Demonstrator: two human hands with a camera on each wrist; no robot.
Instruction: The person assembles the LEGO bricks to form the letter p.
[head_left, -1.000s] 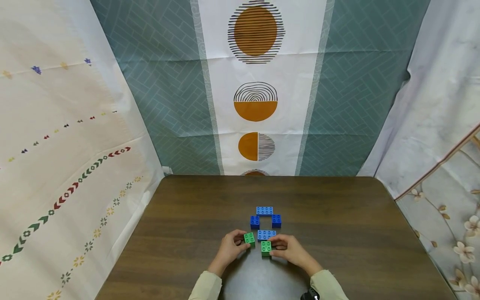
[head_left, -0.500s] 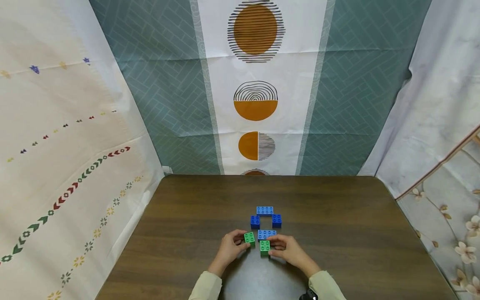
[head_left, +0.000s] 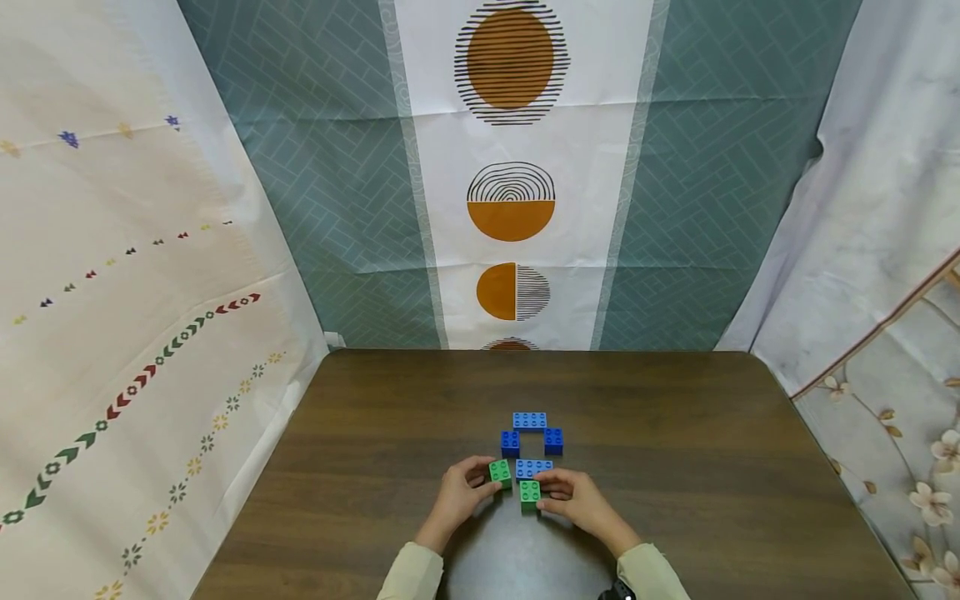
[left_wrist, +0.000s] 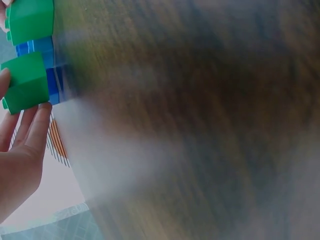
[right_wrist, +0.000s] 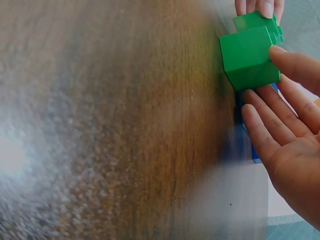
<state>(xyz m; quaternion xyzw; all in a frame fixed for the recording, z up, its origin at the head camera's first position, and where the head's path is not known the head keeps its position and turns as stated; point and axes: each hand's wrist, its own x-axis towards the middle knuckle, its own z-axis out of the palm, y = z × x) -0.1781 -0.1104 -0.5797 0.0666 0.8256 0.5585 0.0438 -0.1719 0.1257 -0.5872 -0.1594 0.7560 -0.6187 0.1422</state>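
My left hand (head_left: 459,497) pinches a green toy building brick (head_left: 499,472) between thumb and fingers; the brick is slightly turned. Just to its right, my right hand (head_left: 581,501) holds a second green brick (head_left: 529,492) by its right side. A narrow gap parts the two green bricks. In the left wrist view, fingers support the left green brick (left_wrist: 27,82) from one side. The right wrist view has the right green brick (right_wrist: 250,57) between thumb and fingertips. Directly behind the right one lies a light blue brick (head_left: 534,469), close to the right fingers.
Farther back stand two dark blue bricks, one on the left (head_left: 510,443) and one on the right (head_left: 553,441). Another light blue brick (head_left: 529,421) lies behind them, so the blue bricks form a ring. All are on a brown wooden table (head_left: 360,467), with hanging cloths around it.
The right green brick has shifted slightly left with my right hand. My left hand has moved its green brick slightly away from me. The blue bricks have stayed put.
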